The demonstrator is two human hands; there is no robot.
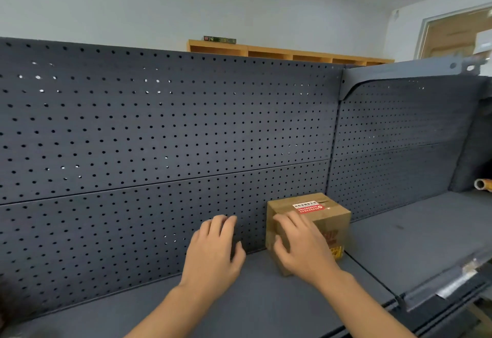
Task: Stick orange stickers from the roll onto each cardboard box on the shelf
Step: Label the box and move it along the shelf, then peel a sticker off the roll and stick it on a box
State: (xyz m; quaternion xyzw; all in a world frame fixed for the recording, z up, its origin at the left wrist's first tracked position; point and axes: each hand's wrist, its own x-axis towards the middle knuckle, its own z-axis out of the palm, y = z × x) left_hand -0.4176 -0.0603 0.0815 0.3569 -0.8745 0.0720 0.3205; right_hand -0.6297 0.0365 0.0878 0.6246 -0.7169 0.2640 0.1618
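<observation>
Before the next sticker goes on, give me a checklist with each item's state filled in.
1. Box in reach: ok. The cardboard box stands on the shelf against the pegboard, and the right hand rests on its front.
2. Free hand: ok. The left hand is open and holds nothing.
3. Sticker ready: not ok. No sticker shows in either hand.
4. Roll close by: not ok. The roll lies at the far right edge, away from both hands.
5. Box already stickered: cannot tell. A red and white label sits on top, and the right hand hides much of the front.
</observation>
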